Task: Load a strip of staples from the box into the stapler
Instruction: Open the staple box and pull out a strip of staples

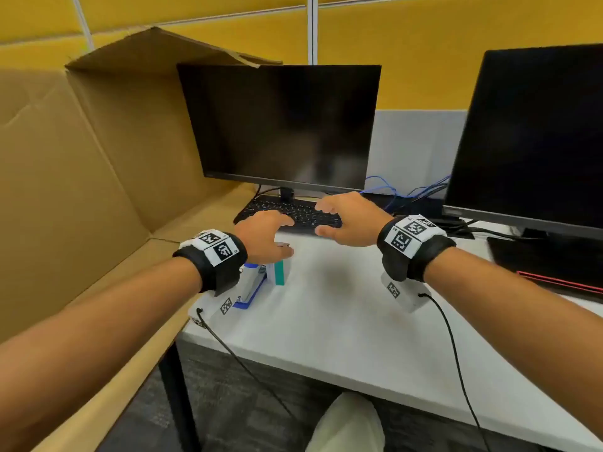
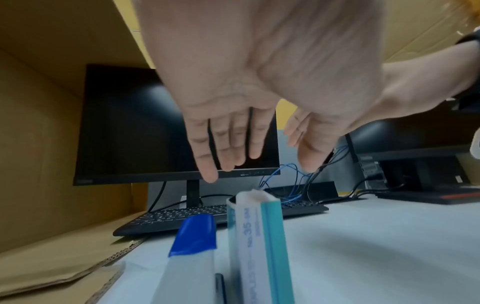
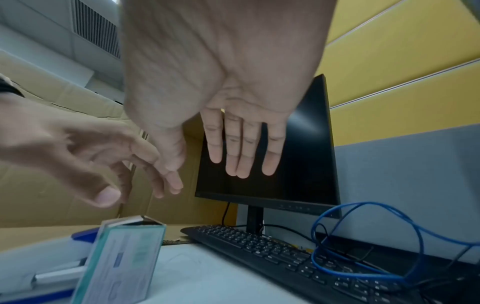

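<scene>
A blue and white stapler [image 1: 250, 290] lies near the white desk's [image 1: 342, 314] left edge. A teal and white staple box [image 1: 279, 272] stands upright right beside it. My left hand [image 1: 287, 236] hovers just above both with loosely spread fingers and touches nothing. In the left wrist view the left hand [image 2: 259, 158] is empty above the staple box [image 2: 257, 246] and the stapler [image 2: 192, 259]. My right hand [image 1: 323, 219] floats open further right, over the keyboard's front edge. The right wrist view shows the right hand [image 3: 200, 166] empty, and the staple box [image 3: 124, 261] low at left.
A black keyboard [image 1: 290, 213] and a dark monitor [image 1: 280, 125] sit behind the hands. A large open cardboard box [image 1: 98, 141] walls the desk's left side. A second monitor [image 1: 535, 135], blue cables [image 1: 391, 187] and a black and red flat item [image 1: 554, 275] lie to the right.
</scene>
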Action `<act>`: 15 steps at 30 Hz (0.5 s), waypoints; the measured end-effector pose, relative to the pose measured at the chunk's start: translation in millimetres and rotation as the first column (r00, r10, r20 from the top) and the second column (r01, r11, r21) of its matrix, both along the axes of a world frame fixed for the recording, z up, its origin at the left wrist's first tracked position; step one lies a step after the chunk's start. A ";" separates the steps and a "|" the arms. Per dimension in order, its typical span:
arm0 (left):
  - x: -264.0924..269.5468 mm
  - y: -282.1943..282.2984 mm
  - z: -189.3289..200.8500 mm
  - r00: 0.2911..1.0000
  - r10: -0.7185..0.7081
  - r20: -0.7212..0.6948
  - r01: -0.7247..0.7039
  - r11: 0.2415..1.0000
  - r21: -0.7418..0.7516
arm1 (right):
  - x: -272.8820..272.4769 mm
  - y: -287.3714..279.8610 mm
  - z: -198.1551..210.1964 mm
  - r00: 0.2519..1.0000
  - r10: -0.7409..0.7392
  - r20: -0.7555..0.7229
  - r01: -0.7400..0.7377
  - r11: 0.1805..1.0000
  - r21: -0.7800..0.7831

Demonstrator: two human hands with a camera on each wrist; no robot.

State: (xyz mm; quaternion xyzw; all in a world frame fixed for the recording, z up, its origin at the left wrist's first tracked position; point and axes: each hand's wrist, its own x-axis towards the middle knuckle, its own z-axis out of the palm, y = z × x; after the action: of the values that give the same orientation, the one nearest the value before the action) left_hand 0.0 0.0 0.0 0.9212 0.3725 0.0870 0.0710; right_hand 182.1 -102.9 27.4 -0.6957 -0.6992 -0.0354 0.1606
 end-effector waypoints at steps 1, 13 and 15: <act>1.6 1.1 -2.2 0.999 0.031 -0.021 -0.030 0.999 0.014 | 1.2 2.9 -4.0 1.000 -0.003 -0.011 0.003 1.000 -0.011; 23.0 11.9 -24.5 0.990 0.124 0.070 -0.113 0.983 -0.148 | 12.6 22.7 -37.7 0.999 0.042 -0.006 -0.042 0.993 -0.109; 25.9 8.8 -23.9 0.992 0.071 0.105 -0.053 0.985 -0.165 | 13.3 24.0 -42.9 0.998 0.059 -0.010 -0.060 0.994 -0.096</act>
State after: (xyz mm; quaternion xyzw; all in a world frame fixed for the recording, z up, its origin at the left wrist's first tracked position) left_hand 25.9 8.8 -23.9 0.8941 0.4025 0.1094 0.1631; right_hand 195.4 -78.9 -15.5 -0.6815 -0.7200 0.0057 0.1307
